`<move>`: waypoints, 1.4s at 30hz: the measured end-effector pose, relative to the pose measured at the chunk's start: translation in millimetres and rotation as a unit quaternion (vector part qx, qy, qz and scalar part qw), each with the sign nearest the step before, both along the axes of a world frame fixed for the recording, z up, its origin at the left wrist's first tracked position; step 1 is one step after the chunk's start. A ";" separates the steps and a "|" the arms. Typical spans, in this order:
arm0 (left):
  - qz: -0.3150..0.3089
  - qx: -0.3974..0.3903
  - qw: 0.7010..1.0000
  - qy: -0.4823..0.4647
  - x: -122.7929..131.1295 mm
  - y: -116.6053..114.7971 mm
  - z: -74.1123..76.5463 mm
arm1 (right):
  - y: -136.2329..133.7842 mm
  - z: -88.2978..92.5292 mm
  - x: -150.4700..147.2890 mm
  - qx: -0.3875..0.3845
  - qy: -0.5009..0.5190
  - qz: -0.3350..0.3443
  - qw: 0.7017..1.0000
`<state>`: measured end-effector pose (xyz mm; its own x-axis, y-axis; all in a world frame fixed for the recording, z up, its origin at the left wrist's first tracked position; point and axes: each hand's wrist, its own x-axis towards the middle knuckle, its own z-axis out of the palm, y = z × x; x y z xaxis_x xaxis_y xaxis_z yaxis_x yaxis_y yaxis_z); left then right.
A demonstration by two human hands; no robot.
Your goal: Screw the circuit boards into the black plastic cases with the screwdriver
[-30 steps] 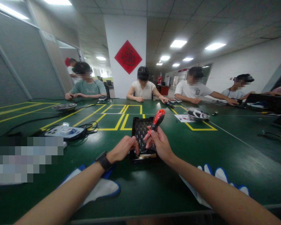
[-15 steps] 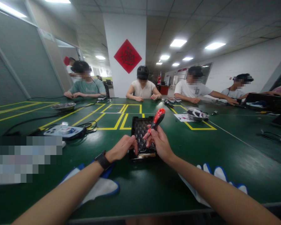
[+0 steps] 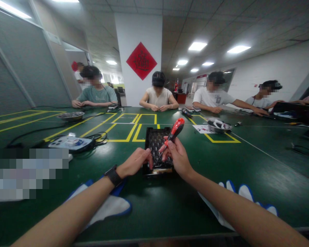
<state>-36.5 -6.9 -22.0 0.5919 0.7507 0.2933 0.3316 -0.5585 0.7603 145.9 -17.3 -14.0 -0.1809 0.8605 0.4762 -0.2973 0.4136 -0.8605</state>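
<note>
Green and shiny, a big table (image 3: 221,164) fills the room, with yellow lines (image 3: 118,140) on it. A black case (image 3: 154,142) lies on it, right in front of the person, with rows of small bumps inside. Over its near end leans a screwdriver (image 3: 176,129) with a red and black handle at the top. Its thin metal rod slants down to the left, into the case, but the tip is too small to see well. The right hand (image 3: 180,159) is closed around the screwdriver, low on the handle. The left hand (image 3: 135,163) has its fingers bent down at the left side of the case; I cannot tell if they pinch anything. A dark watch (image 3: 113,176) is on that wrist. Under the left arm lies a white and blue glove (image 3: 115,206), and another glove (image 3: 244,192) lies by the right arm. Farther left is a flat, pale box (image 3: 70,142) near some black wires (image 3: 99,137). Far to the right, a metal bowl (image 3: 220,127) sits beside a paper (image 3: 201,129). Across the table sits a person in a cream top (image 3: 158,97).
</note>
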 end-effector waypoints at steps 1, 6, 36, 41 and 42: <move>-0.001 0.000 1.000 -0.001 0.2 0.0 -0.1 | -0.4 0.6 -0.2 -0.002 0.006 -0.006 1.000; 0.015 0.012 1.000 -0.020 0.2 -1.3 1.2 | 0.1 3.5 2.1 0.020 0.058 -0.103 0.993; 0.408 0.008 0.909 -0.089 8.4 74.6 -39.4 | 53.3 -8.1 42.5 0.063 -0.100 -0.217 0.969; 0.404 0.103 0.903 -0.103 14.0 58.9 -23.4 | 51.5 -6.0 41.5 0.063 -0.057 -0.242 0.966; 0.372 0.117 0.915 -0.101 17.7 54.4 -18.6 | 51.0 -5.2 41.4 0.063 -0.049 -0.246 0.966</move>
